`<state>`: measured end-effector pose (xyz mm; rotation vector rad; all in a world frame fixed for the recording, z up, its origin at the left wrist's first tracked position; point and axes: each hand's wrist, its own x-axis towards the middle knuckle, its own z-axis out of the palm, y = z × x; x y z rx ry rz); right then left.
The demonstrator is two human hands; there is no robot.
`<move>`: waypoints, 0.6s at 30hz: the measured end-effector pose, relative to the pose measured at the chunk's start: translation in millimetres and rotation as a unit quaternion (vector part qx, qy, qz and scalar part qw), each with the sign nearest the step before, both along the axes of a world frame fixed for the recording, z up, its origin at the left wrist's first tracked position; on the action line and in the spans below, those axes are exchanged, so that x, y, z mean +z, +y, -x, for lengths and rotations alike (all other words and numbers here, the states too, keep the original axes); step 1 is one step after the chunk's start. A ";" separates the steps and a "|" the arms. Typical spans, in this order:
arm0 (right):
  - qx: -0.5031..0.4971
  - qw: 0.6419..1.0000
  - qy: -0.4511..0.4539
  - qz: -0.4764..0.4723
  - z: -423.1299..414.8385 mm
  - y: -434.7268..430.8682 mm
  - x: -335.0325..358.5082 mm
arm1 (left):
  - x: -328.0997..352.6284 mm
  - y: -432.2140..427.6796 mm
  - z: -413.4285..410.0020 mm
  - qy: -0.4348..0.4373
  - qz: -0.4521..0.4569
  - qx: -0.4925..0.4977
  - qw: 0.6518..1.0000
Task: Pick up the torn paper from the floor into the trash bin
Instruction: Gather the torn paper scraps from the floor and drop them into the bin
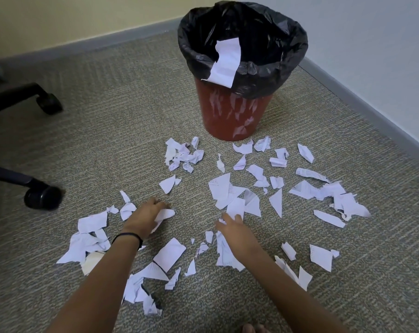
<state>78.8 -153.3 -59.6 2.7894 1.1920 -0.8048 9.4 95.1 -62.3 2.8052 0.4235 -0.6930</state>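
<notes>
Your feet: bare toes [251,329] just peek in at the bottom edge, on the grey-beige ribbed carpet [95,140].
Nearest paper: torn white paper scraps [170,254], some with handwriting, lie scattered on the carpet between and beside your forearms.
Your left hand [145,218]: it's down on the floor, fingers curled over one white scrap [166,213] and pinching it against the carpet.
Wrist: a thin black band [128,237] circles your left wrist.
Your right hand [232,228]: fingers straight and spread, holding nothing, fingertips reaching the near edge of a cluster of larger pieces.
Beyond your hands: the scraps fan out wide, right up to the foot of the bin.
Bin: a round red plastic trash bin [230,116] stands upright just past the paper, near the corner of the room, lined with a crinkled black plastic bag [275,56] folded over its rim.
On the rim: a long white paper strip [225,61] drapes over the near edge, part inside, part hanging out.
Far left: two black chair casters [43,197] sit on the carpet, well apart from the bin.
</notes>
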 end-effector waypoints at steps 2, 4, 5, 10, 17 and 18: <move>0.001 1.000 -0.008 0.001 -0.6 0.7 -2.5 | 0.7 0.3 0.1 0.004 0.000 0.005 1.000; -0.004 1.000 -0.014 -0.005 -2.5 0.9 -4.1 | 1.8 0.4 -1.1 0.004 0.017 0.034 0.999; -0.005 1.000 -0.016 -0.009 -4.5 0.4 -6.0 | 3.1 0.4 -1.8 -0.002 0.027 0.052 0.998; -0.055 0.997 0.007 -0.046 -17.7 -10.1 -16.4 | 9.8 -0.4 -9.7 -0.057 0.093 0.153 0.982; -0.254 0.942 0.084 -0.201 -41.6 -19.0 -6.1 | 35.1 -16.7 -34.1 -0.177 0.274 0.276 0.904; -0.283 0.925 0.102 -0.233 -46.3 -18.1 -0.3 | 42.7 -22.0 -40.7 -0.188 0.313 0.283 0.887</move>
